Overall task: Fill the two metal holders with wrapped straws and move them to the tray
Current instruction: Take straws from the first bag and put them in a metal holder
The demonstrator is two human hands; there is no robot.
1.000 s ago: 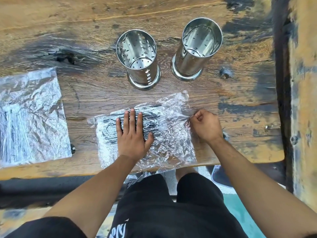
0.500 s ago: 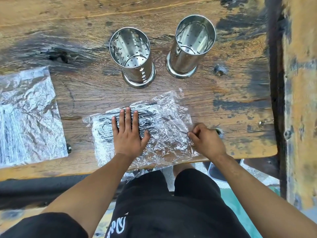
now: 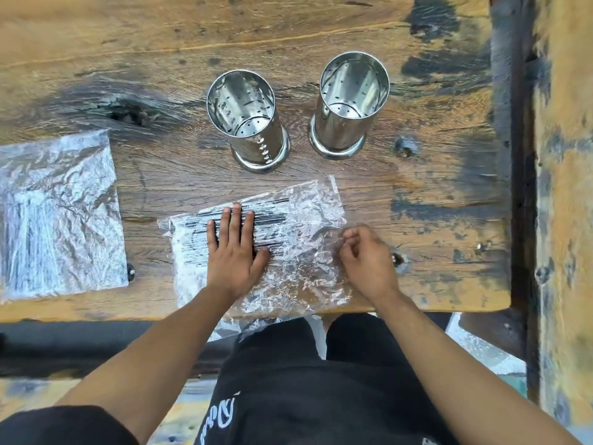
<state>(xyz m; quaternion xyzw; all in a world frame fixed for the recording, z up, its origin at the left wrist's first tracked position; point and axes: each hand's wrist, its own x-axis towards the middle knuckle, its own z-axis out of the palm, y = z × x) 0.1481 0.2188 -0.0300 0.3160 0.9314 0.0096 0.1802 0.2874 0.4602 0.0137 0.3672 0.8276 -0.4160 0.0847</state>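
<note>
Two empty perforated metal holders stand upright on the wooden table: the left holder [image 3: 248, 120] and the right holder [image 3: 348, 104]. In front of them lies a clear crinkled plastic bag of wrapped black straws [image 3: 288, 245], reaching over the table's near edge. My left hand [image 3: 236, 248] lies flat on the bag's left half, fingers spread, pressing it down. My right hand [image 3: 365, 255] sits at the bag's right end with fingertips pinched on the plastic. No tray is in view.
A second plastic bag of straws [image 3: 57, 213] lies at the table's left. The wooden table [image 3: 433, 194] ends close to my legs; a dark gap and another plank [image 3: 564, 187] run along the right side. Bolt heads stud the wood near my right hand.
My right hand has shifted along the bag's right end, first toward me, now back up and leftward onto the plastic. The left hand stays pressed flat. The camera view has tilted.
</note>
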